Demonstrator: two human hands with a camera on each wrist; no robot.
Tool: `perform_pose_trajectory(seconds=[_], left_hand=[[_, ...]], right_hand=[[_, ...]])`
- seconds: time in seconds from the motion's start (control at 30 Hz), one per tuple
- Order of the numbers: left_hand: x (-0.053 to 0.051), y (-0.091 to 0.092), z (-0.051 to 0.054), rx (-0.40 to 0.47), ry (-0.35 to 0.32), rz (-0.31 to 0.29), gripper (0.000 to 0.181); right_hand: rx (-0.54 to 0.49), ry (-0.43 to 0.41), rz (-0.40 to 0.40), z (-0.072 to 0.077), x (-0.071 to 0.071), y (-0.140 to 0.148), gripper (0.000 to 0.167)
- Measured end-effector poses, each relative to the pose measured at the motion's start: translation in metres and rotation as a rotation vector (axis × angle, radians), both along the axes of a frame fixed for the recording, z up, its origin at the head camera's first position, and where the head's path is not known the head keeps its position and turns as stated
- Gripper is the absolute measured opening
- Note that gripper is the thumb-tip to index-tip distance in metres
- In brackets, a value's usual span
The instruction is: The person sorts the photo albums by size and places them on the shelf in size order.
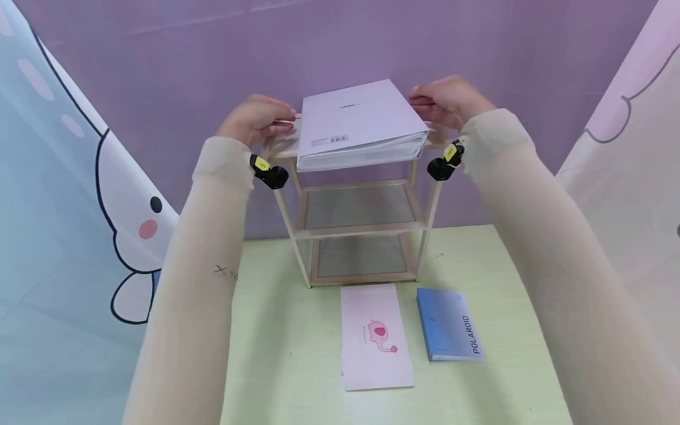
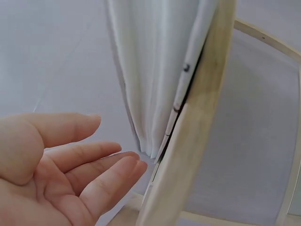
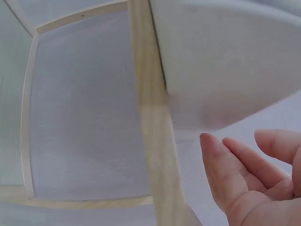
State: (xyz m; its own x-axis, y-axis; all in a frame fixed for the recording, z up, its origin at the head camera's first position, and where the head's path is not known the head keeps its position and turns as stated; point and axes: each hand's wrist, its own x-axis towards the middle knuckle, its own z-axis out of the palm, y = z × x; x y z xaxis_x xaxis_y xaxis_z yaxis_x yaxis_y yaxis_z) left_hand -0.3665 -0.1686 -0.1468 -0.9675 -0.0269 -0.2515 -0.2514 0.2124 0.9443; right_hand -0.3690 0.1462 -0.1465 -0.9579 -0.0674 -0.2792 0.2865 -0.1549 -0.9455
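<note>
In the head view a thick white binder (image 1: 361, 118) lies on top of the wooden rack (image 1: 361, 230), flanked by both hands: the left hand (image 1: 255, 120) is just beside its left side, and over there the right hand (image 1: 448, 100) is just beside its right, toward the far end. The near edge, where the pages (image 1: 366, 154) show, runs left to right with its right end set a little farther back, so the binder looks turned, not square; I can't settle its long axis from this slant. Nearer, on the table (image 1: 292, 366), lie a pink booklet (image 1: 377, 336) and, to its right, a blue book (image 1: 451, 324). In the left wrist view the thumb stands away from the fingers, which reach loosely toward the page corner, apart from it and holding nothing. In the right wrist view the fingers are extended too, thumb apart, tips just beside the binder's smooth white side, with no contact I can make out. Neither hand looks clearly nearer; what counts, I'd judge, is that the binder sits between them, to the right of one and the left of the other
</note>
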Motion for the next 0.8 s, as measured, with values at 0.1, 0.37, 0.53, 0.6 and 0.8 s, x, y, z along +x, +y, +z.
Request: perform_pose_trajectory(seconds=[0.1, 0.37, 0.53, 0.6, 0.8], left_hand=[[0.002, -0.004, 0.0, 0.026, 0.017, -0.011, 0.031], [0.012, -0.008, 0.004, -0.034, 0.063, -0.054, 0.026], [0.023, -0.006, 0.01, -0.016, 0.077, -0.062, 0.037], [0.027, -0.005, 0.011, 0.0, 0.097, -0.073, 0.036], [0.043, -0.002, 0.013, 0.006, 0.192, -0.109, 0.026]], right_hand=[[-0.032, -0.002, -0.005, 0.001, 0.002, 0.006, 0.014], [-0.017, 0.017, -0.029, 0.001, 0.011, 0.015, 0.012], [-0.037, 0.056, -0.024, 0.004, 0.02, 0.015, 0.012], [-0.018, 0.074, -0.023, 0.005, 0.023, 0.014, 0.015], [0.115, 0.175, 0.03, 0.006, 0.041, 0.017, 0.021]])
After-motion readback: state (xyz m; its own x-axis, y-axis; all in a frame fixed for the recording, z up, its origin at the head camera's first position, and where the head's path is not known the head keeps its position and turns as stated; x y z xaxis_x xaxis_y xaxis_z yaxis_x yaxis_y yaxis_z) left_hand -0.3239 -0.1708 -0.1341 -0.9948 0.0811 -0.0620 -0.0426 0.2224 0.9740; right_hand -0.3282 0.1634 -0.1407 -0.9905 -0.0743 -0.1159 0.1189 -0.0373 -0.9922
